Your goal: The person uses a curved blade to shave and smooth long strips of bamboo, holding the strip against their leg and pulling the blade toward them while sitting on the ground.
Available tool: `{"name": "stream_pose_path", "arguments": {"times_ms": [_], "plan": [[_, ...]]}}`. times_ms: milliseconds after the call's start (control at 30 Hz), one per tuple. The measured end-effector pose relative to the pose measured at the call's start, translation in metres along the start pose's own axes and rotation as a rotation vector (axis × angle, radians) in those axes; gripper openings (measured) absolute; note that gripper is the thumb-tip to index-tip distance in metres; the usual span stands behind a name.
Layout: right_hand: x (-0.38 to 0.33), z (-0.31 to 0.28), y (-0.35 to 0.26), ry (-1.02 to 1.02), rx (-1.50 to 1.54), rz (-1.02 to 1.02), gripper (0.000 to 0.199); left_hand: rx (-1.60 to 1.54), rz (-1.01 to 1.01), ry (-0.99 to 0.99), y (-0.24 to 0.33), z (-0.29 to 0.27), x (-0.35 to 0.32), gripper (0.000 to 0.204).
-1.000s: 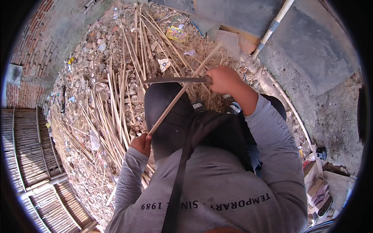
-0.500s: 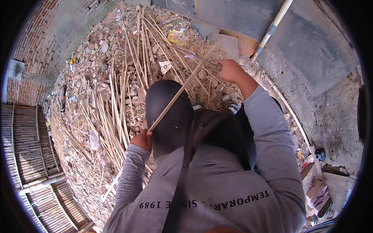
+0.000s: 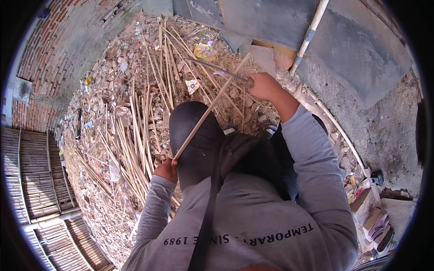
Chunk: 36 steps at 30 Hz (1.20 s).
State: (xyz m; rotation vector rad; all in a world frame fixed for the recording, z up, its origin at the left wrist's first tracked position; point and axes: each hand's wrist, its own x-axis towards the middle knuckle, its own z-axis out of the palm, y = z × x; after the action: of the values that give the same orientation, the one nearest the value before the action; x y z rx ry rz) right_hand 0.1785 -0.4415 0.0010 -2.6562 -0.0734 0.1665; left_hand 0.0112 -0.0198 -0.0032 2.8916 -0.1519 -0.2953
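Note:
A long, thin bamboo strip (image 3: 199,124) slants up across my dark-trousered knee. My left hand (image 3: 166,170) is closed round its lower end, thumb along the strip. In my right hand (image 3: 267,87), closed on the handle, is a knife with a long, narrow blade (image 3: 210,66). The blade points left and crosses the strip near its upper end; whether the edge touches it I cannot tell. Under and beyond the strip, more bamboo strips (image 3: 166,67) lie on the littered ground.
Another heap of bamboo strips (image 3: 133,140) lies left of my knee. Rubble and a yellow wrapper (image 3: 205,51) cover the ground ahead. A pale pole (image 3: 309,38) leans against grey panels (image 3: 361,58) at the right. Bamboo slatting (image 3: 34,167) and a brick wall (image 3: 49,54) stand left.
The knife blade, barely visible before, now shows plainly across the strip, pointing left. My right hand has shifted slightly left. My left hand keeps its hold on the strip's lower end.

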Motion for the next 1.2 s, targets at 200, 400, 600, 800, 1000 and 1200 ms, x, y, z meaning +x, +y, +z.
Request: {"name": "stream_pose_path", "arguments": {"times_ms": [200, 400, 600, 800, 1000, 1200], "plan": [[0.001, 0.016, 0.044, 0.107, 0.054, 0.156, 0.028, 0.007, 0.013, -0.038, 0.013, -0.008, 0.014, 0.035], [0.001, 0.005, 0.013, 0.077, 0.0, 0.022, 0.031, -0.031, -0.02, -0.005, 0.005, -0.009, -0.003, 0.033], [0.012, 0.002, 0.067, 0.078, -0.029, 0.178, 0.029, 0.033, 0.041, -0.035, 0.002, -0.009, 0.019, 0.033], [-0.006, -0.026, -0.008, 0.026, -0.087, 0.031, 0.027, 0.022, 0.0, -0.018, -0.007, -0.005, 0.0, 0.032], [0.012, -0.015, 0.067, 0.147, -0.016, 0.224, 0.027, -0.008, 0.052, -0.024, 0.006, -0.022, 0.013, 0.033], [0.001, -0.029, 0.029, 0.179, 0.018, 0.169, 0.026, -0.073, 0.048, -0.082, -0.006, -0.016, 0.006, 0.041]]}}
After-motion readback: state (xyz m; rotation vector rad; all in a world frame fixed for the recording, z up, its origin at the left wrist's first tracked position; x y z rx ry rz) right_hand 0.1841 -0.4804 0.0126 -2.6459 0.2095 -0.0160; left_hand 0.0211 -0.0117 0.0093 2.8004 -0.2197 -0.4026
